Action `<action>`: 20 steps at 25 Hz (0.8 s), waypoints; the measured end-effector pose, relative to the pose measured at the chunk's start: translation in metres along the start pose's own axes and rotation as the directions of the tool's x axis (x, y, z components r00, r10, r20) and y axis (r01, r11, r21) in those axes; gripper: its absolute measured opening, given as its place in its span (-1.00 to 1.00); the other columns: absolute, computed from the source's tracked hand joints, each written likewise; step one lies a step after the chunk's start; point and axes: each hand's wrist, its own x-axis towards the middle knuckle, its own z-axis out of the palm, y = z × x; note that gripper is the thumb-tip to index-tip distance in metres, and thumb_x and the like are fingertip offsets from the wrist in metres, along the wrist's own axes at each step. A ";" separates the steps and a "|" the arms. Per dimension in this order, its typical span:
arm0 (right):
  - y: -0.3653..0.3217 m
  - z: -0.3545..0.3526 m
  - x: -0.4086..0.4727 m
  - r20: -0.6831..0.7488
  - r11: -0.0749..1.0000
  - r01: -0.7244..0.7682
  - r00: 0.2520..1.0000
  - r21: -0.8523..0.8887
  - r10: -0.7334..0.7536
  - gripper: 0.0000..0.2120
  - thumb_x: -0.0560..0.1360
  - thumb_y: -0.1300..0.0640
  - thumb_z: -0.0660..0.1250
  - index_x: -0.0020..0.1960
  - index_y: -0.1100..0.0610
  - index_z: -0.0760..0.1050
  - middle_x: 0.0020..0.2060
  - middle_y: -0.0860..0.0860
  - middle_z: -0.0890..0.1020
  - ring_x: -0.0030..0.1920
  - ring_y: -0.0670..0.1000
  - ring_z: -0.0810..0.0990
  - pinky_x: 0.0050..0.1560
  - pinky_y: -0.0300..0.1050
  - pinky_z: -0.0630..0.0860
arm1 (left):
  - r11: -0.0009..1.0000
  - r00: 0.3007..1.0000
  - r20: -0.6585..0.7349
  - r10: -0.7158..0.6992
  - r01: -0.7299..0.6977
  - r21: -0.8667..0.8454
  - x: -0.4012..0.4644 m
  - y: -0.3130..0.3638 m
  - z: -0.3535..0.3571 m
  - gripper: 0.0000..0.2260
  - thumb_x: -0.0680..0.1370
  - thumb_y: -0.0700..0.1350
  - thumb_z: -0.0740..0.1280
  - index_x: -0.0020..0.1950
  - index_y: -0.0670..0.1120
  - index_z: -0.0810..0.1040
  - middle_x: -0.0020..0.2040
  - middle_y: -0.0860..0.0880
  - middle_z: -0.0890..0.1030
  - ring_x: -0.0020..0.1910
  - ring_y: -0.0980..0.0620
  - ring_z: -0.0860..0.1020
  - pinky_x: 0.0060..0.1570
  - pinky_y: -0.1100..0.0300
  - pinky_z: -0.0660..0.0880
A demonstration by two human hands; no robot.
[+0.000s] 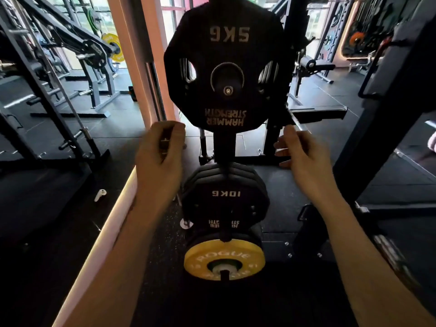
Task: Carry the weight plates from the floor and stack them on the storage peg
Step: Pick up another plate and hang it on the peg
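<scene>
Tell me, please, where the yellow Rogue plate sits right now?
In the head view, the yellow Rogue plate hangs low and central on the rack, directly below the black 10KG plate stack.

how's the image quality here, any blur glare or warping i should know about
Head view: strong backlight from the windows leaves the 5 kg plate near-silhouetted; the 10 kg plates and floor sit in deep shadow; both the left hand and right hand look slightly motion-blurred; wide-angle warping bends the rack uprights at the edges; the yellow plate reads clearly.
</scene>
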 end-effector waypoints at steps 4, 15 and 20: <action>0.048 -0.006 -0.074 0.042 0.988 -0.156 0.987 -0.007 0.156 -0.58 0.57 -0.27 0.16 -0.06 0.04 0.57 -0.10 -0.05 0.68 -0.03 -0.05 0.66 0.07 0.14 0.59 | 0.978 0.952 0.224 -0.209 0.201 0.056 -0.080 -0.039 -0.003 -0.92 0.63 -0.03 0.26 -0.02 0.10 0.53 -0.12 0.07 0.64 -0.09 0.08 0.63 -0.08 0.27 0.51; 0.156 0.009 -0.330 -0.024 0.612 -0.780 0.620 -0.133 0.784 -0.65 0.62 -0.17 0.14 -0.03 0.05 0.55 -0.04 0.01 0.64 0.02 0.04 0.60 0.13 0.08 0.54 | 0.718 0.363 0.625 -0.691 0.439 0.540 -0.272 -0.156 -0.062 -0.74 0.64 0.08 0.16 0.16 -0.04 0.51 0.03 -0.02 0.57 0.03 0.01 0.55 0.14 -0.03 0.50; 0.176 -0.005 -0.464 -0.038 0.253 -0.966 0.255 -0.057 0.966 -0.62 0.64 -0.13 0.14 0.06 0.15 0.55 0.00 0.09 0.64 -0.03 0.05 0.60 -0.05 -0.03 0.53 | 0.574 -0.061 0.601 -0.797 0.234 0.785 -0.353 -0.177 -0.095 -0.71 0.66 0.09 0.12 0.15 -0.11 0.45 0.05 -0.11 0.57 -0.02 -0.03 0.54 -0.05 0.06 0.44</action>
